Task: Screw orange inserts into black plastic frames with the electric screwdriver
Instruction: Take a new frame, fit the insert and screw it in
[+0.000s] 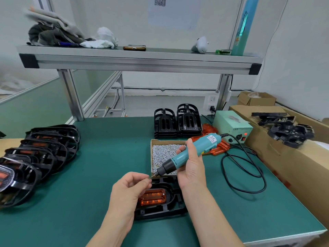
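Observation:
A black plastic frame (170, 204) lies flat on the green mat in front of me, with an orange insert (153, 196) seated in its middle. My right hand (191, 163) grips a teal electric screwdriver (190, 151), held tilted above the frame with its bit pointing down-left. My left hand (130, 189) hovers over the frame's left part and pinches a small screw (150, 177) right at the bit's tip. A cardboard box of silver screws (163, 154) stands just behind the frame.
Finished frames with orange inserts (35, 157) lie in an overlapping row at the left. Two stacks of empty black frames (178, 122) stand at the back, loose orange inserts (219, 147) and the screwdriver's power box (233, 128) beside them. Its cable (249, 168) loops on the right. Cardboard cartons (293, 148) line the right edge.

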A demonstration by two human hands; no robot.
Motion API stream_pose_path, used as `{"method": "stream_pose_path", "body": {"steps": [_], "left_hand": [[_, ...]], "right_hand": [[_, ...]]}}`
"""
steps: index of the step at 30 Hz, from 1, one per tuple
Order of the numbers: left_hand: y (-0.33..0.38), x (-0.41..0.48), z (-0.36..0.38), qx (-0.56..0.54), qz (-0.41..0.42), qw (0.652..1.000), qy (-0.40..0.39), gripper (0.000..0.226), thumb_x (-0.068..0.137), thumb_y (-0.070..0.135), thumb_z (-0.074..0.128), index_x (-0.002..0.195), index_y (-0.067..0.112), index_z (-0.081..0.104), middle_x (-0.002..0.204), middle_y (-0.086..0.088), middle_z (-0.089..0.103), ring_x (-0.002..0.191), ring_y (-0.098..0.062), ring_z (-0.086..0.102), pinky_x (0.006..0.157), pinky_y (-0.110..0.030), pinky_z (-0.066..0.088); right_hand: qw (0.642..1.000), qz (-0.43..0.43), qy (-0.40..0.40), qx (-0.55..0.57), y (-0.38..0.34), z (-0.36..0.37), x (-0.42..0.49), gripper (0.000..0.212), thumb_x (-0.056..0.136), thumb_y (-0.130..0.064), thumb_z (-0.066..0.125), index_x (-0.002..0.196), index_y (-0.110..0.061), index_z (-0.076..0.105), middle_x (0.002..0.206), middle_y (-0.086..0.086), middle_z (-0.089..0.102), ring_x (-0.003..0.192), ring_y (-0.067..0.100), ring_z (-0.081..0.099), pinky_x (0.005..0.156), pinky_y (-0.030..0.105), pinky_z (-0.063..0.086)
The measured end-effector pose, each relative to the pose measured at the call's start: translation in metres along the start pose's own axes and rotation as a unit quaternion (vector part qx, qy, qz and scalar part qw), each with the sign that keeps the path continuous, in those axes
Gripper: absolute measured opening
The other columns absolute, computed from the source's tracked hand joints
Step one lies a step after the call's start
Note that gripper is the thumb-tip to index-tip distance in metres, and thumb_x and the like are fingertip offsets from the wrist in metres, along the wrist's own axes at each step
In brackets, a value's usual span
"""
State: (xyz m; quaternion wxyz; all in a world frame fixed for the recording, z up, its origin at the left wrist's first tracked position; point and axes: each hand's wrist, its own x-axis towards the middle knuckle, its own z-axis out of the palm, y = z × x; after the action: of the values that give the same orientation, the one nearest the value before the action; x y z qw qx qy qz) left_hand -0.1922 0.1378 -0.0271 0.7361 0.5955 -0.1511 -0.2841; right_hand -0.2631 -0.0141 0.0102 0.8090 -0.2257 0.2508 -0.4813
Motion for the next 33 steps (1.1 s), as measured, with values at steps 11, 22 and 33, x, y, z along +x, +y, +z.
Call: {"method": "stream_pose_path", "body": {"steps": [11, 22, 33], "left_hand": [[-0.006, -0.013, 0.002, 0.101, 0.150, 0.982, 0.053, 0.026, 0.084, -0.004, 0.072, 0.075, 0.021, 0.074, 0.073, -0.004, 0.070, 0.068, -0.016, 0.059, 0.072, -0.036, 0.050], [-0.005, -0.021, 0.002, 0.309, 0.360, 0.877, 0.081, 0.040, 0.079, -0.011, 0.074, 0.094, 0.026, 0.076, 0.092, 0.022, 0.070, 0.090, -0.002, 0.067, 0.084, -0.009, 0.045], [-0.012, -0.022, -0.004, 0.390, 0.391, 0.830, 0.080, 0.037, 0.075, -0.013, 0.078, 0.098, 0.016, 0.077, 0.089, 0.012, 0.071, 0.080, -0.013, 0.063, 0.079, -0.026, 0.047]], "right_hand": [[0.998, 0.018, 0.050, -0.014, 0.008, 0.004, -0.003, 0.025, 0.094, -0.026, 0.072, 0.113, -0.017, 0.060, 0.062, -0.003, 0.067, 0.056, 0.007, 0.065, 0.057, 0.023, 0.055], [0.996, 0.017, 0.069, -0.060, 0.012, 0.002, -0.004, 0.017, 0.095, -0.024, 0.069, 0.107, -0.017, 0.059, 0.061, -0.004, 0.066, 0.056, 0.006, 0.065, 0.055, 0.025, 0.054], [0.993, 0.007, 0.080, -0.091, 0.017, 0.004, -0.008, 0.014, 0.095, -0.026, 0.070, 0.104, -0.023, 0.059, 0.060, -0.006, 0.067, 0.057, 0.002, 0.068, 0.051, 0.019, 0.053]]}}
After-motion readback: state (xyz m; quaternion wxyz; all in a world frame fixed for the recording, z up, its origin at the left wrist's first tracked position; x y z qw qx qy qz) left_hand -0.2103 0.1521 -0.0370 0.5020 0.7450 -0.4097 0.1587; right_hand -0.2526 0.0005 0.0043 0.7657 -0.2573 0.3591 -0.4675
